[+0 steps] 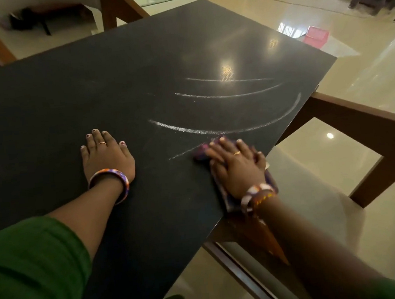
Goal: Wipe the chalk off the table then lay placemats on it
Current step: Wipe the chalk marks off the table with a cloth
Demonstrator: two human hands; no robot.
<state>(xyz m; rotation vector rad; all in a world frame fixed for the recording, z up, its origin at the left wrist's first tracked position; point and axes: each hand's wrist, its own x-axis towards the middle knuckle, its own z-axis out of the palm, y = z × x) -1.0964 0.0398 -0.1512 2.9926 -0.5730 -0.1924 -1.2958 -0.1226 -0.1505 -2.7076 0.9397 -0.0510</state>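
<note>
Cloth [269,180]: soft, light, limp (likely bunches); lies at table [87,87] near edge, under right hand [236,167], fingers flat, pressing. Chalk arcs [225,127] just beyond. Left hand [105,156] spread flat, empty. Best held palm-down, mid-cloth

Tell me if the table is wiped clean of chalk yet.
Not yet. Several curved chalk lines remain on the black table beyond the cloth under the right hand.

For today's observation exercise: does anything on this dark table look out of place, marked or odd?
Yes. White chalk arcs streak the dark table towards its right edge, where the surface should be plain. The right hand presses a purple cloth at the nearest streak; the left hand lies flat.
</note>
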